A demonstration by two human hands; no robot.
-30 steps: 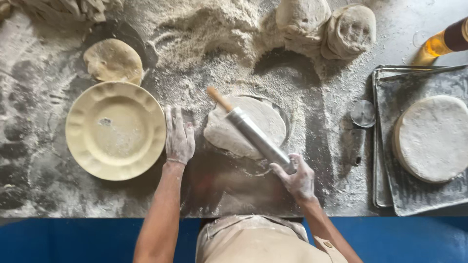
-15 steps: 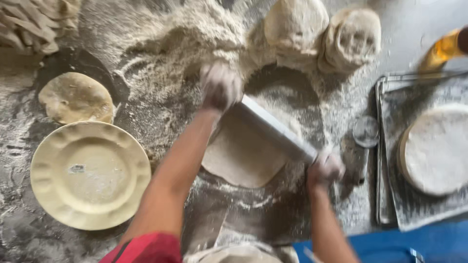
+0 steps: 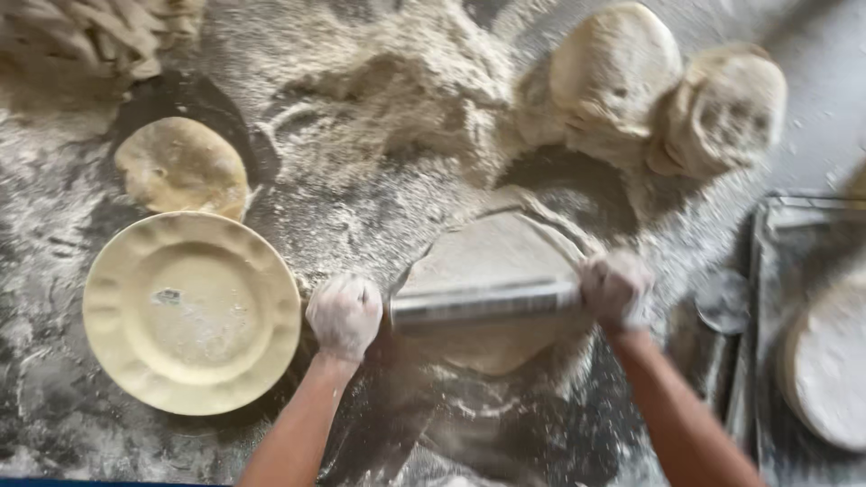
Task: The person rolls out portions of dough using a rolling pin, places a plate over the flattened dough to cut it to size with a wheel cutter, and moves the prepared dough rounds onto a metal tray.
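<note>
A metal rolling pin (image 3: 483,302) lies level across a flat round of dough (image 3: 494,257) on the floured worktop. My left hand (image 3: 345,316), white with flour, is closed around the pin's left end. My right hand (image 3: 615,289) is closed around its right end. The dough shows above and below the pin; its middle is hidden by the pin. The picture is blurred.
A cream scalloped plate (image 3: 191,311) sits left of my left hand, a small flat dough piece (image 3: 182,169) behind it. Two dough balls (image 3: 613,77) (image 3: 726,108) and a flour heap (image 3: 397,81) lie at the back. A tray (image 3: 771,298) with rolled dough (image 3: 825,370) stands right.
The pin has swung from a slant to level and come nearer to me over the dough. My left hand went from flat on the table to gripping the pin's left end.
</note>
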